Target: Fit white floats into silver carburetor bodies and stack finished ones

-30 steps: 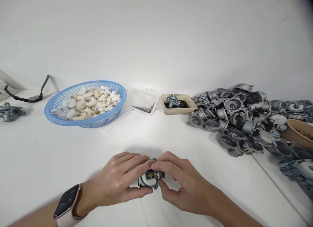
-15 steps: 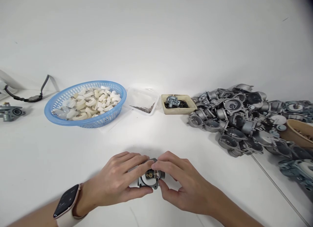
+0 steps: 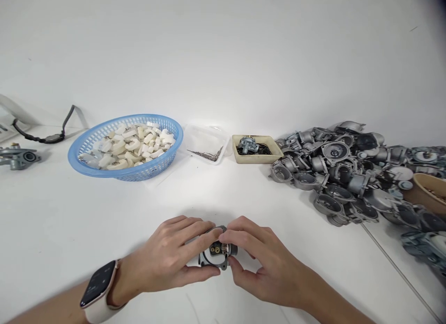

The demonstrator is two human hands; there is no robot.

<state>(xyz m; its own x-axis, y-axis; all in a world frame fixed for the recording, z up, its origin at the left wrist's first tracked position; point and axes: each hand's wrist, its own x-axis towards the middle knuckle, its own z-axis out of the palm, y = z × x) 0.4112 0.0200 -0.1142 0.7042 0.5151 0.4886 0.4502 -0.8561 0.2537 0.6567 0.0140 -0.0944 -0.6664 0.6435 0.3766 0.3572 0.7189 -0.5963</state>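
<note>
A grey metal carburetor body [image 3: 223, 265] lies between my hands near the front of the table, its open side facing up. A white float [image 3: 209, 258] sits in it, beside two small brass jets and a metal hinge [image 3: 225, 248]. My left hand [image 3: 181, 252] wraps its left side, thumb at the front edge and fingers over the back. With thumb and forefinger, my right hand [image 3: 256, 259] grips the right side by the hinge. Whether a small pin is between those fingertips is hidden.
Behind stand a blue basket [image 3: 75, 165] of white floats, a clear tray [image 3: 205, 134] of thin pins and a cream box [image 3: 258, 160] with black rings and a carburetor part. Grey metal bowls [image 3: 336, 175] are heaped right, near a tan container [image 3: 423, 194]. A wristwatch [image 3: 52, 138] lies left.
The view has shifted slightly, so the scene sits a little further right. Both hands keep nearly the same hold on the carburetor body.
</note>
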